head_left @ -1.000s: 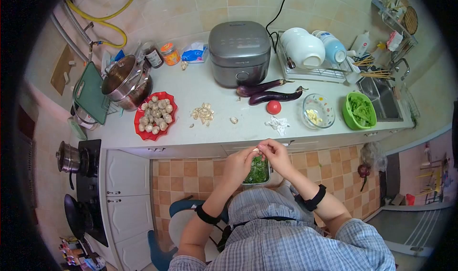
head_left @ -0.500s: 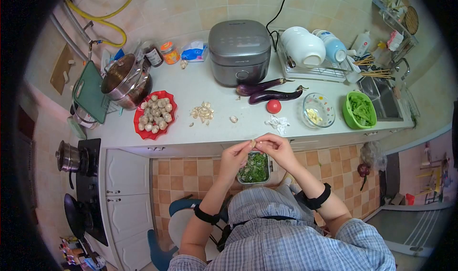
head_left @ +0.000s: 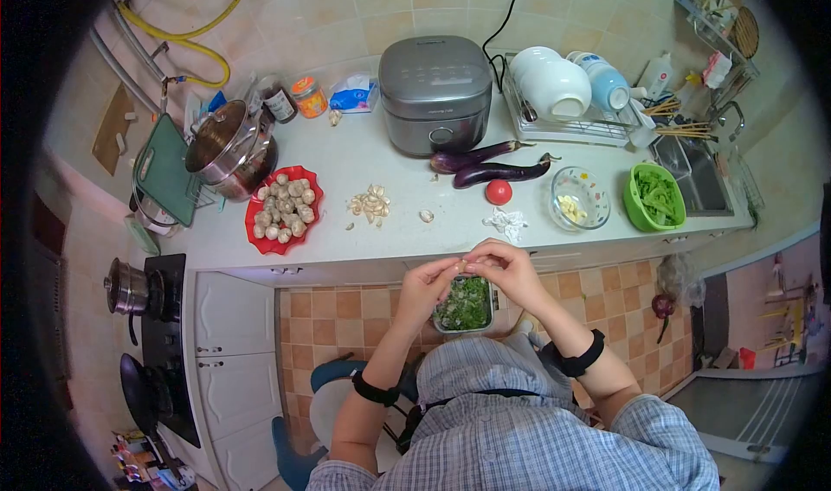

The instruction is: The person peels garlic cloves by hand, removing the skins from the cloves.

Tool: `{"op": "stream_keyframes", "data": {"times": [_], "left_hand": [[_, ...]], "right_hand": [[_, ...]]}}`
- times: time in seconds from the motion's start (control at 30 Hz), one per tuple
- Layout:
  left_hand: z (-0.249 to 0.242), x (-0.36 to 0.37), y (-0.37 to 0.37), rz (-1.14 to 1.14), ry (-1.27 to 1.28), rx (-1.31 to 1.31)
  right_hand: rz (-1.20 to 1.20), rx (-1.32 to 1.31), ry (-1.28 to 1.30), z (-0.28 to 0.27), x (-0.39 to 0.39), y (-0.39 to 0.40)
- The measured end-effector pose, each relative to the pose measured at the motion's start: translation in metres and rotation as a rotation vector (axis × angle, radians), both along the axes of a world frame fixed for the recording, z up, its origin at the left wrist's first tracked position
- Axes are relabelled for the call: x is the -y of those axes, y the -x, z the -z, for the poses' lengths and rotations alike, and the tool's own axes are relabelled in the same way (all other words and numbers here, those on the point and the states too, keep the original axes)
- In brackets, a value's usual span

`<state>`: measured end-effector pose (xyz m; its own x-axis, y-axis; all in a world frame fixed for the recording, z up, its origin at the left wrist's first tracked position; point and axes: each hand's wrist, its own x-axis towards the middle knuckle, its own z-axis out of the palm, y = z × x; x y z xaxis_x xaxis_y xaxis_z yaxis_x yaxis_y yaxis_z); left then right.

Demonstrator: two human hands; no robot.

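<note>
My left hand (head_left: 427, 285) and my right hand (head_left: 503, 270) meet in front of the counter edge. Both pinch a small pale garlic clove (head_left: 461, 267) between their fingertips, which partly hide it. Below them is a clear container (head_left: 437, 327) holding chopped greens and pale bits. On the counter, a pile of garlic cloves (head_left: 370, 205) lies left of centre, with a single clove (head_left: 426, 217) to its right. Peeled cloves (head_left: 570, 209) sit in a glass bowl (head_left: 601, 182). Crumpled white tissue (head_left: 506, 223) lies between that bowl and the single clove.
A red dish (head_left: 257, 238) of mushrooms stands left, near a steel pot (head_left: 228, 179). Behind are a rice cooker (head_left: 435, 102), eggplants (head_left: 502, 173) and a tomato (head_left: 499, 192). A green basket (head_left: 640, 212) of leafy greens sits by the sink (head_left: 699, 175); the stove (head_left: 164, 335) is left.
My hands stay together on the clove, with a slight shift of the fingers. The whole view has moved very slightly; the things on the counter keep their places.
</note>
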<state>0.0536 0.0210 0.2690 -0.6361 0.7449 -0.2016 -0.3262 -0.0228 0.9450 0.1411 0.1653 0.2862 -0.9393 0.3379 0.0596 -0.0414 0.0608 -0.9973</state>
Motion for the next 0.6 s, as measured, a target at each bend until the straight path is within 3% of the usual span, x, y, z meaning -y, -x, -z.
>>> {"op": "stream_keyframes", "data": {"times": [0.3,0.6], "left_hand": [[-0.002,0.002,0.000,0.081,-0.008,0.043],[-0.002,0.004,0.004,0.167,0.017,-0.109]], "right_hand": [[-0.038,-0.005,-0.021,-0.007,-0.003,-0.004],[-0.014,-0.018,-0.148,-0.008,-0.003,-0.006]]}}
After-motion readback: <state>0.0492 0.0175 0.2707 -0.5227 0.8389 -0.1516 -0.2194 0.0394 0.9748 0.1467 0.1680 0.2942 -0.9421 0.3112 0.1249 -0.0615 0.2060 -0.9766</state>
